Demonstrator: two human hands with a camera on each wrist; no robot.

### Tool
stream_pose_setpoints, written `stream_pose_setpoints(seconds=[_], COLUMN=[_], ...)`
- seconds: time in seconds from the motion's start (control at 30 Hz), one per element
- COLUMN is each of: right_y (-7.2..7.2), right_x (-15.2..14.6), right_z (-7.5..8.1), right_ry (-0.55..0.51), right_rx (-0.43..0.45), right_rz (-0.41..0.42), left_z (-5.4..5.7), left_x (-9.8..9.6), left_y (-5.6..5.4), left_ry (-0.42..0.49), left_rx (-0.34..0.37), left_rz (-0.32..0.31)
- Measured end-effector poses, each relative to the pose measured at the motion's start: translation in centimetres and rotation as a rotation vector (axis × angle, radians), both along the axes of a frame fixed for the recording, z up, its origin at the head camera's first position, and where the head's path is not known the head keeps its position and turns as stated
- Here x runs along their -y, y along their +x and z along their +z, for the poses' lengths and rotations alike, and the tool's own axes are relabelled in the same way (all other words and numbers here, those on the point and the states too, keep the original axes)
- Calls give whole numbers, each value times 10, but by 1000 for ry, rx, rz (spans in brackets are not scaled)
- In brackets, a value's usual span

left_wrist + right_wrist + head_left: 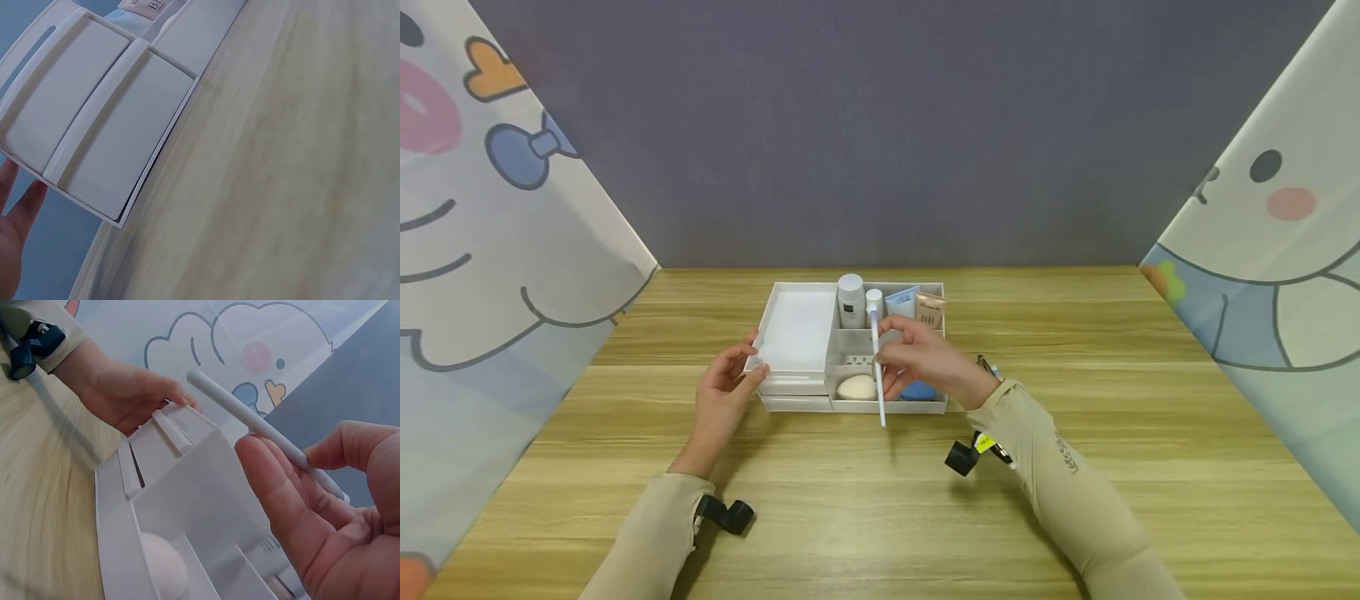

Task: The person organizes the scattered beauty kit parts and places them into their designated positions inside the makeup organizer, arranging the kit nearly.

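Note:
A white desktop organizer [796,325] stands on the table, with two drawers [128,134] at its left end and open compartments at its right. My left hand [724,390] touches the drawer end's left side, thumb at the front top corner. Over the compartments, my right hand [921,357] pinches a slim white pen [250,415] between thumb and fingers. In the head view the pen slants down past the organizer's front wall. Below that hand lie a cream oval piece [857,387] and a blue piece [917,390], the blue one partly hidden by the fingers.
The back compartments hold a white bottle [852,302], a smaller white-capped bottle [874,300], a pale blue tube [902,302] and a beige BB tube [929,308]. A grey panel [880,133] rises behind the wooden table [850,517], and cartoon-printed sheets flank it.

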State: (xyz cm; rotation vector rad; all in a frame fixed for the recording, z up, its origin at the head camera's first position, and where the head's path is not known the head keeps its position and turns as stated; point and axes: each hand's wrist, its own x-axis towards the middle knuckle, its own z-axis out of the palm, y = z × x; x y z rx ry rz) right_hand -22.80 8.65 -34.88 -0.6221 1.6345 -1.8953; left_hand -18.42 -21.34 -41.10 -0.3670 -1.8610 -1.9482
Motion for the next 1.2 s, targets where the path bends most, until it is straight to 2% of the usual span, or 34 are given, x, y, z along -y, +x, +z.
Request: stream_pose_setpoints(seconds=[0.4,0.73,1.03,1.2], right_y=[-9,-19,-29,-36], right_x=[36,63,86,99], right_z=[12,25,32,33], right_ry=[-23,-29,-6,11], right_rx=[4,26,101,113], right_rz=[-8,-28,-95,-122], left_z=[-1,0,0,0], left_x=[1,0,0,0], left_y=[-1,0,-1,-2], left_ry=[22,14,22,30], left_rx=[-8,5,-5,-14], left_rz=[-16,2,2,0])
